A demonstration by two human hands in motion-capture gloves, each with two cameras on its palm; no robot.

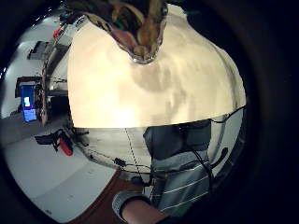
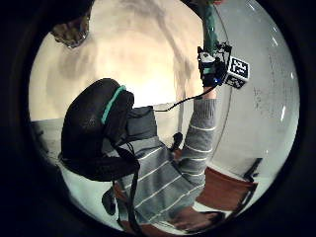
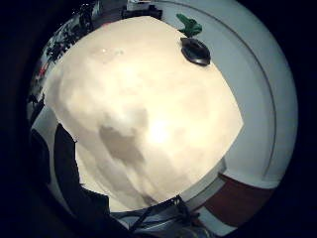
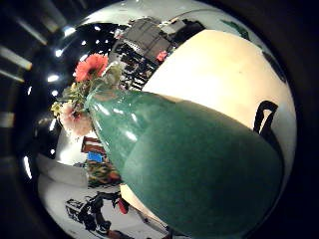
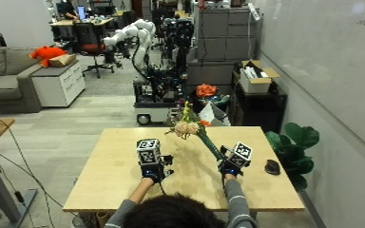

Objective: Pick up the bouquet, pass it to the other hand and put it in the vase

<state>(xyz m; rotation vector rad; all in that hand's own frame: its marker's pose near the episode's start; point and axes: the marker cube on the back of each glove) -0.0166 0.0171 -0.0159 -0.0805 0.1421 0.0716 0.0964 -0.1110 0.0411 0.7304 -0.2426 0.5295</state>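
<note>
- right hand (image 5: 230,167) has its fingers wrapped round the green stem wrap of the bouquet (image 5: 194,130), down at the low end of it. the right thumb side palm view is mostly filled with that green wrap (image 4: 199,169), so it's right up against the palm
- from that grip the bouquet leans up and away toward the far-left, with the flower heads (image 5: 185,127) above the far half of the table (image 5: 113,166). in the right thumb side view you can see a red-orange bloom (image 4: 91,65) and a pale pink one (image 4: 74,119) at the tip
- left hand (image 5: 151,171) is just above the table on the person's left, apart from the right hand and not touching the stems. honestly can't tell if its fingers are curled or straight, none of the views show them well
- left little finger side view catches the bouquet's flower heads (image 1: 138,29) from below, over the pale tabletop (image 1: 187,88)
- left thumb side view shows the right forearm in a grey striped sleeve (image 2: 197,143) reaching up with the green wrap (image 2: 209,24) above the glove
- i can't spot a vase in any of the views
- off to the right on the table there's a black computer mouse (image 5: 272,166), well clear of both hands, and a green potted plant (image 5: 291,147) just past the table's right edge
</note>
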